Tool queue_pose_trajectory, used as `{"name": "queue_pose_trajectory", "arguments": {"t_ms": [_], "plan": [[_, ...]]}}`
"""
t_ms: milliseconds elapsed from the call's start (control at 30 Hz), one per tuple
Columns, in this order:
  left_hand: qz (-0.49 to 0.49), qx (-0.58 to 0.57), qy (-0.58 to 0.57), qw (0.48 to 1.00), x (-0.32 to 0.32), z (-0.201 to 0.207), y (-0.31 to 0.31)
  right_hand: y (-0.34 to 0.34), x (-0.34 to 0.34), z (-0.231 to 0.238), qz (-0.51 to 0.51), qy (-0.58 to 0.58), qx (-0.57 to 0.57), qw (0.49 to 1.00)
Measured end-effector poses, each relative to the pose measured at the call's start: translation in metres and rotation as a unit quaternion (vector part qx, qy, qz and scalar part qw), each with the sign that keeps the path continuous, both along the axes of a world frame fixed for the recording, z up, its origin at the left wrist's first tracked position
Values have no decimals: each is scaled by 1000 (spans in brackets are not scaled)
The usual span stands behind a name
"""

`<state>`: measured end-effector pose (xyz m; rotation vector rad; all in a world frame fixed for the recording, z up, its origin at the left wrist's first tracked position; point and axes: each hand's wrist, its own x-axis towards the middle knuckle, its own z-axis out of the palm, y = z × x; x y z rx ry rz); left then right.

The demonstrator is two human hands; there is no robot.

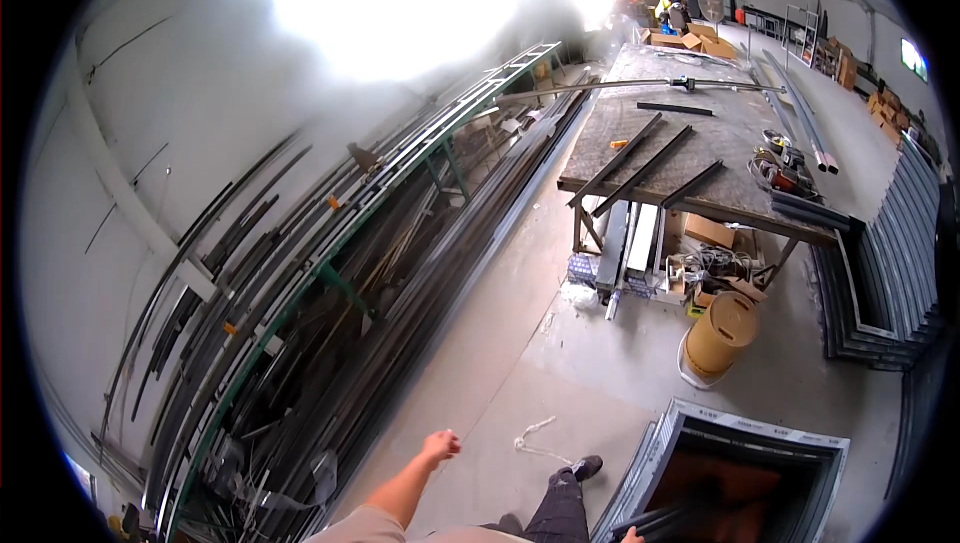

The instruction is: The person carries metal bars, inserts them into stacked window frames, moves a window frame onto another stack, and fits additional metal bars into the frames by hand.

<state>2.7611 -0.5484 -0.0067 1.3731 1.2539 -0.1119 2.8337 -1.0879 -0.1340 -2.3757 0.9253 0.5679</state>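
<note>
My left hand (440, 446) hangs over the floor with its fingers loosely curled, and nothing shows in it. Only part of my right hand (632, 537) appears at the bottom edge. It is closed around several short dark metal profiles (665, 520), which are blurred and partly cut off by the picture's edge. These profiles reach over a stack of grey window frames (760, 426) at my right, with a reddish-brown surface inside its opening. On the workbench (660, 165) ahead lie more dark profiles (643, 169), several of them side by side near its front edge.
A long green rack (345, 290) loaded with metal bars runs along the left wall. Beside the bench stand a tan bucket (728, 323) and more stacked grey frames (893, 243). Power tools (782, 175) lie on the bench's right. White cord (535, 436) lies on the floor by my shoe.
</note>
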Motion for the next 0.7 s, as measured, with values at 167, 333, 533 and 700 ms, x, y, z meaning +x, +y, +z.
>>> {"name": "queue_pose_trajectory", "arguments": {"t_ms": [167,333,533,700], "plan": [[-257,-11,107,960,111,-31,-22,-14,9,-28,-42,105,76,991],[-229,-44,198,952,199,-13,-3,11,54,-5,-193,107,21,975],[-415,-28,248,875,380,-24,-24,-2,33,15,-357,221,33,907],[-574,11,200,794,554,-71,-53,26,51,15,-424,174,-166,873]]}}
